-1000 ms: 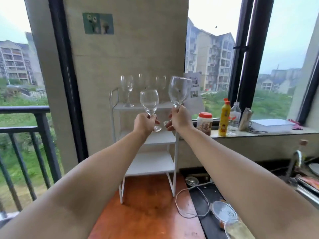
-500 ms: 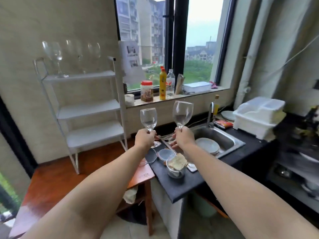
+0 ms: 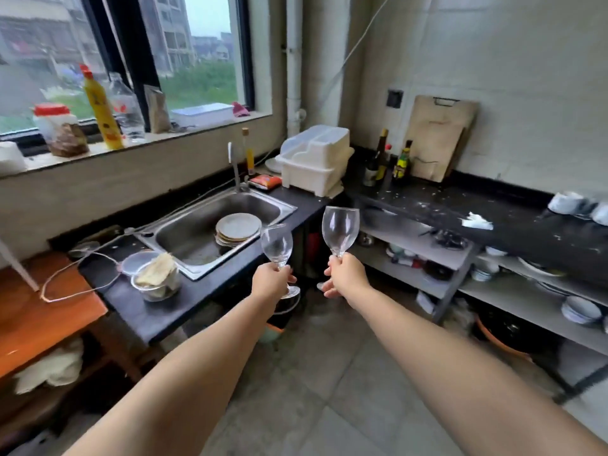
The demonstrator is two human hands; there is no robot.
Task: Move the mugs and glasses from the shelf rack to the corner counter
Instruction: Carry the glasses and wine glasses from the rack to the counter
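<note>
Two wine glasses were in transit: your left hand gripped the smaller glass by its stem, your right hand the taller glass. Next, you needed a bare patch on the corner surface, setting each upright.

I hold one glass left of the other glass (both upright), sink behind-left, corner table right.
</note>
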